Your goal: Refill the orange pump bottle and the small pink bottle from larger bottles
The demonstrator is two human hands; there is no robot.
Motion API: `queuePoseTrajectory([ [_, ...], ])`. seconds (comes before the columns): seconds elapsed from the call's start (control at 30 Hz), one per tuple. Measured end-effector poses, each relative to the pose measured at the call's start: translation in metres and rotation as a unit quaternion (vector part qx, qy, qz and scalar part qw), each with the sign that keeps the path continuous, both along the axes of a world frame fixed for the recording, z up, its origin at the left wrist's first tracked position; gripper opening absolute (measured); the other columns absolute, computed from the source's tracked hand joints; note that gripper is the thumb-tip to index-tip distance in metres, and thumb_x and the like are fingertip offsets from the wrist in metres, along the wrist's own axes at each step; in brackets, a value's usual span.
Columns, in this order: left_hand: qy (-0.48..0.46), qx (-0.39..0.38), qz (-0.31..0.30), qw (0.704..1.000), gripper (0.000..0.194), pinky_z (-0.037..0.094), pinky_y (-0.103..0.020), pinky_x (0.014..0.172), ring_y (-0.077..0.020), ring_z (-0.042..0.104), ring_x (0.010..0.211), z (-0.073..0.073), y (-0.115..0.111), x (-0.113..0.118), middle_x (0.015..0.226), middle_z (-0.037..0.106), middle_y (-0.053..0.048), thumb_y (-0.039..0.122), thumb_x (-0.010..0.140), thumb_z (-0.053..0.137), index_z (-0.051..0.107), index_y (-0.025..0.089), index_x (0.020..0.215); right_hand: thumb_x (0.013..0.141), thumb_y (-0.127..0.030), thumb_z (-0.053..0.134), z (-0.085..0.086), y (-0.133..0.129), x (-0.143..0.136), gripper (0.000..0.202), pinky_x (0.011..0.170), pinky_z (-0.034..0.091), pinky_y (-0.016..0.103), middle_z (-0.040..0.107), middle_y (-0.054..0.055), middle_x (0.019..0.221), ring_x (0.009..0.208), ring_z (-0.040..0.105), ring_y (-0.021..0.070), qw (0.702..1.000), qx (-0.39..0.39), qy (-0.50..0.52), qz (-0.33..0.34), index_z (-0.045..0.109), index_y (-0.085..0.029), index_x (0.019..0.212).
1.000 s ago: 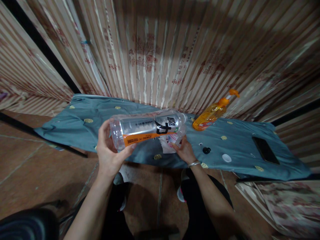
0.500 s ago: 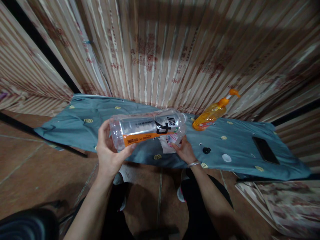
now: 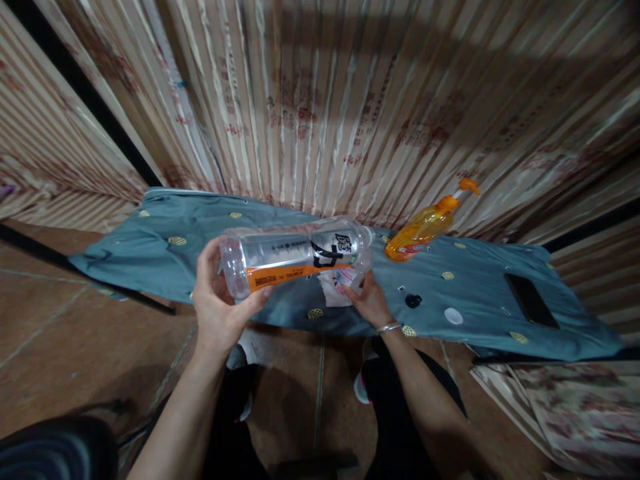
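A large clear plastic bottle [image 3: 280, 257] with a silver and orange label lies sideways in the air above the cloth-covered table, its neck to the right. My left hand [image 3: 220, 300] is wrapped round its base end. At the neck end, my right hand [image 3: 371, 301] has its fingers closed against the bottle's shoulder; a bracelet is on that wrist. Below the bottle, beside my right fingers, shows a white and pink packet or sheet [image 3: 336, 290], partly hidden by the bottle. Whether my right fingers also touch it cannot be made out.
On the blue-green cloth [image 3: 480, 287] stand an orange pump bottle [image 3: 420, 232] at the back, a small black item [image 3: 413, 301], a white round disc [image 3: 453, 315] and a black phone [image 3: 531, 301] at right. A striped curtain [image 3: 320, 100] hangs behind.
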State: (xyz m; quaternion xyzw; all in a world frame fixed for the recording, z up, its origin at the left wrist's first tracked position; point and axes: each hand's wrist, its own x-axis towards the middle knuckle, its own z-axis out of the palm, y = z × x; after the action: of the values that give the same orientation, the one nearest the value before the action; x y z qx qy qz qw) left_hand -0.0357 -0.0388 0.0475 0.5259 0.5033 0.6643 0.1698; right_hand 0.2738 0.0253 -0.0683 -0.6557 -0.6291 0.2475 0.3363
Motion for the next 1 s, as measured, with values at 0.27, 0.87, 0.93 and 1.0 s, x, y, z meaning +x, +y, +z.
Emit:
queuePoseTrajectory([
  [0.27, -0.016, 0.008, -0.002, 1.0, 0.095, 0.069, -0.061, 0.116, -0.0451, 0.075, 0.14, -0.0025, 0.0011, 0.0003, 0.146, 0.077, -0.015, 0.065, 0.063, 0.107, 0.07, 0.027, 0.142, 0.088, -0.046, 0.082, 0.0009, -0.0003, -0.0007, 0.061, 0.105, 0.069, 0.058, 0.087, 0.02, 0.127, 0.116, 0.086, 0.0437, 1.0, -0.01, -0.001, -0.002, 0.062, -0.02, 0.139],
  [0.87, -0.012, 0.007, -0.006, 1.0, 0.095, 0.07, -0.06, 0.116, -0.0444, 0.075, 0.14, -0.001, 0.001, 0.0011, 0.146, 0.076, -0.016, 0.067, 0.064, 0.106, 0.069, 0.027, 0.142, 0.086, -0.046, 0.083, -0.0004, 0.0001, -0.0004, 0.057, 0.102, 0.069, 0.056, 0.088, 0.017, 0.122, 0.113, 0.086, 0.0418, 1.0, -0.009, -0.004, -0.011, 0.062, -0.024, 0.133],
  [0.93, -0.011, 0.004, -0.008, 1.0, 0.095, 0.07, -0.06, 0.115, -0.0448, 0.075, 0.14, -0.0009, 0.0009, 0.001, 0.146, 0.076, -0.015, 0.067, 0.064, 0.105, 0.069, 0.028, 0.142, 0.086, -0.047, 0.082, -0.0011, 0.0001, -0.0007, 0.057, 0.103, 0.069, 0.056, 0.088, 0.018, 0.123, 0.113, 0.086, 0.042, 1.0, -0.01, -0.001, -0.012, 0.062, -0.023, 0.134],
  [1.0, -0.013, 0.003, -0.009, 1.0, 0.095, 0.07, -0.061, 0.115, -0.0455, 0.075, 0.14, -0.001, 0.0009, 0.0008, 0.146, 0.076, -0.015, 0.067, 0.064, 0.106, 0.069, 0.028, 0.142, 0.086, -0.047, 0.082, -0.0025, 0.0002, -0.0006, 0.057, 0.102, 0.069, 0.055, 0.088, 0.017, 0.122, 0.113, 0.086, 0.0413, 1.0, -0.007, 0.003, -0.01, 0.062, -0.023, 0.134],
])
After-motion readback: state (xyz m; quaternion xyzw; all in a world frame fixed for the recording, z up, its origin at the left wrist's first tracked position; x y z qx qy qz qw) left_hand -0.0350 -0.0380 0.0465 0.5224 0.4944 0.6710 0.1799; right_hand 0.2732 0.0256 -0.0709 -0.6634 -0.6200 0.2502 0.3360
